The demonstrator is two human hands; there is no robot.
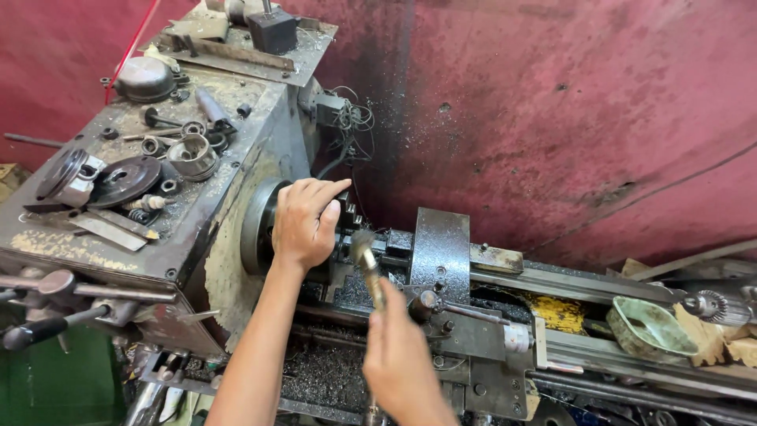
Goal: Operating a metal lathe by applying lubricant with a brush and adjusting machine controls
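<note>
The left hand [306,222] closes over the round grey metal lathe chuck [256,227]. Just beside it, the right hand [402,359] grips a worn wooden-handled brush [367,264], bristles near the chuck.

Your view is evenly lit, soft daylight from upper right, no hard glare. The stained dark-red wall [568,118] reads bright; the greasy grey metal lathe bed [489,363] below sits in shadow. Your right hand [402,355] and the worn bristle brush [367,264] are motion-blurred. Edges bend from wide-angle distortion.
</note>
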